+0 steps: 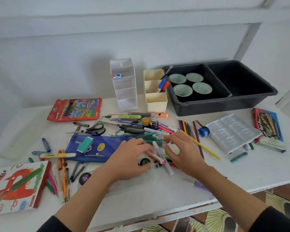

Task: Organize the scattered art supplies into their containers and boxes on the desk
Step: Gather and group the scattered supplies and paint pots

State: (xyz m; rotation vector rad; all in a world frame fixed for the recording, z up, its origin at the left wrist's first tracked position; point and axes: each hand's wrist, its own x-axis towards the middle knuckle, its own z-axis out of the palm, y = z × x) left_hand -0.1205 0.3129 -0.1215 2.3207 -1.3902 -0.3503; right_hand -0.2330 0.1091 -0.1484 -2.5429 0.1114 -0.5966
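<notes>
Lilac-and-white marker (163,159): lies on the desk (157,195) right in the gap between both hands. Its long axis runs from far-left to near-right, so it's slanted across, not pointing at either wrist.
Pink marker (156,157): just beside it on the left, roughly parallel, half under the fingers.
Left hand (132,158): palm down, fingers curved over the pink marker. It's too smeared to say if it's pinching it or just resting there, so I can't tell.
Right hand (182,151): palm down on the marker's other side, fingers bent in towards the barrel. Same deal, the grip is unreadable.
Nearer hand: pretty much a toss-up since the marker sits between them. My guess is the right gets the lilac one and the left the pink.
Where they'd go: probably the cream organiser (155,97) at the back. It's straight away from the hands and well apart, with a couple of markers already standing in it. Flat-lying markers would need tipping upright first, I reckon.
In between: a heap of pens and the scissors (132,129).
Hard to make out: a dark round thing with green (145,162) peeks out under the left fingertips, no idea what. There's a teal blur (149,140) just past both hands. Anything under the palms is hidden.
</notes>
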